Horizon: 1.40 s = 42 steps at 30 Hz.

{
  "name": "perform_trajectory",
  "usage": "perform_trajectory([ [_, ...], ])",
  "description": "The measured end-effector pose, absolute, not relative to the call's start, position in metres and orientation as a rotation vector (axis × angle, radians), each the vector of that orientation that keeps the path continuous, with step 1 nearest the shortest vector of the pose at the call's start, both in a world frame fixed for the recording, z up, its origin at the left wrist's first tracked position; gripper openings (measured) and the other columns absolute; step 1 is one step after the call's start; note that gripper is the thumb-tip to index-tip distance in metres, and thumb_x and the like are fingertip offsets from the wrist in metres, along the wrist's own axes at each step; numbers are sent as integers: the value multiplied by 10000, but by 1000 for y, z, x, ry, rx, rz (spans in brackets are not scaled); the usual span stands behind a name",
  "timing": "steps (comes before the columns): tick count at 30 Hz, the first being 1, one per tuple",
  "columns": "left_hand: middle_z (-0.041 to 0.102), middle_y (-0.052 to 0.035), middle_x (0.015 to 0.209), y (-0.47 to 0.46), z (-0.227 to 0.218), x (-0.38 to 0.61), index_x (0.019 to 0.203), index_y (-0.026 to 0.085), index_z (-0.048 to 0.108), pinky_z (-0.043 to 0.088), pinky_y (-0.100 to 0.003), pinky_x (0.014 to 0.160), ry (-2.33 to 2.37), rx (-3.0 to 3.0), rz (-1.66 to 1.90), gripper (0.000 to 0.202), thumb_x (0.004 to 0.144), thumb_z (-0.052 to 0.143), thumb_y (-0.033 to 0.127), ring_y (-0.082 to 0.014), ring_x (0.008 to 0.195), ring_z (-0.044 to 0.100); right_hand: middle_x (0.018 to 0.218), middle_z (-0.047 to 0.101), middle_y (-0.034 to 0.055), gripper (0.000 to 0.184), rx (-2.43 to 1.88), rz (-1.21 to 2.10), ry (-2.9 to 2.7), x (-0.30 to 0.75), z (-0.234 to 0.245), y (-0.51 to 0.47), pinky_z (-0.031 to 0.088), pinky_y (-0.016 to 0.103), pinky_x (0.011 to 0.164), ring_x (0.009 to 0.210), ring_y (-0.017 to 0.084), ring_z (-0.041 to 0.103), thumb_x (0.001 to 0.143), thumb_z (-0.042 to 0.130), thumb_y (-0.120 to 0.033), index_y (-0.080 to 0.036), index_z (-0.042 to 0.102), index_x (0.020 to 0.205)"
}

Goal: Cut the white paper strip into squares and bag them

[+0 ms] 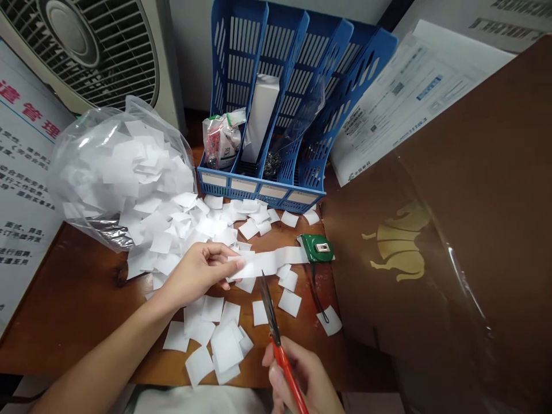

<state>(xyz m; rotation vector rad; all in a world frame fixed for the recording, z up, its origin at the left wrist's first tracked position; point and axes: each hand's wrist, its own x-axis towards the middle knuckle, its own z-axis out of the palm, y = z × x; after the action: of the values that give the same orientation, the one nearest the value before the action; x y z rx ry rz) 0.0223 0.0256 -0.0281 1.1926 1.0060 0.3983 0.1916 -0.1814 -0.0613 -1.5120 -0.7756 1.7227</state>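
Note:
My left hand (206, 269) pinches the left end of a white paper strip (265, 263) between thumb and fingers. The strip stretches right toward a green tape measure (318, 248) with a dark wrist cord. My right hand (302, 374) is wrapped round the red handles of a pair of scissors (271, 313). Their dark blades point up, with the tip at the lower edge of the strip; whether the blades are parted is hard to see. Cut white paper squares (226, 345) lie on the wooden table (86, 322) around both hands.
A clear plastic bag (125, 167) full of paper pieces slumps at the left, spilling over the table. Behind stands a blue file rack (263, 190) holding a white box (261, 115) and small bags. A fan (81, 46) is at upper left; a brown carton (431, 276) borders the right.

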Motion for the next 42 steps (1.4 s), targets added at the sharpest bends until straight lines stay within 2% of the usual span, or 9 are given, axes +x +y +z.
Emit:
perform_trajectory([
  [2,732,-34,721,25,-28,23,897,115,741,500,-164,565,1006,1179,388,345,814,831,437,-73,539,618,639,447,-54,617,-1459,1711,-766,187,-65,-170,444,230,537,492,90,483,842,611,-792,-181,541,884],
  [8,720,-23,686,22,-26,25,895,111,740,483,-146,545,1003,1183,389,293,831,817,386,-69,513,635,545,407,-80,588,-1382,1652,-692,176,-77,-156,360,194,452,427,89,494,851,643,-751,-171,546,871],
  [17,714,-11,687,21,-26,24,897,109,742,473,-127,520,985,1172,395,268,837,815,360,-55,503,629,638,468,-60,633,-1393,1661,-656,174,-65,-152,318,199,487,419,54,496,829,646,-776,-153,537,844],
  [33,679,11,631,22,-23,28,852,115,752,493,-128,507,994,1127,403,271,773,864,349,-53,497,603,595,445,-73,665,-1417,1699,-631,172,-68,-152,344,201,470,403,67,495,809,627,-815,-157,544,857],
  [38,720,-13,672,23,-24,27,863,111,757,499,-134,514,991,1125,398,288,740,889,335,-57,494,611,654,446,-67,630,-1362,1684,-666,174,-71,-157,407,215,468,429,57,455,828,645,-773,-158,556,928],
  [42,724,-20,674,23,-25,26,872,110,752,496,-132,518,996,1124,406,278,794,847,360,-56,497,616,702,430,-64,622,-1324,1685,-673,175,-79,-162,457,228,474,465,56,436,839,646,-762,-165,562,993],
])
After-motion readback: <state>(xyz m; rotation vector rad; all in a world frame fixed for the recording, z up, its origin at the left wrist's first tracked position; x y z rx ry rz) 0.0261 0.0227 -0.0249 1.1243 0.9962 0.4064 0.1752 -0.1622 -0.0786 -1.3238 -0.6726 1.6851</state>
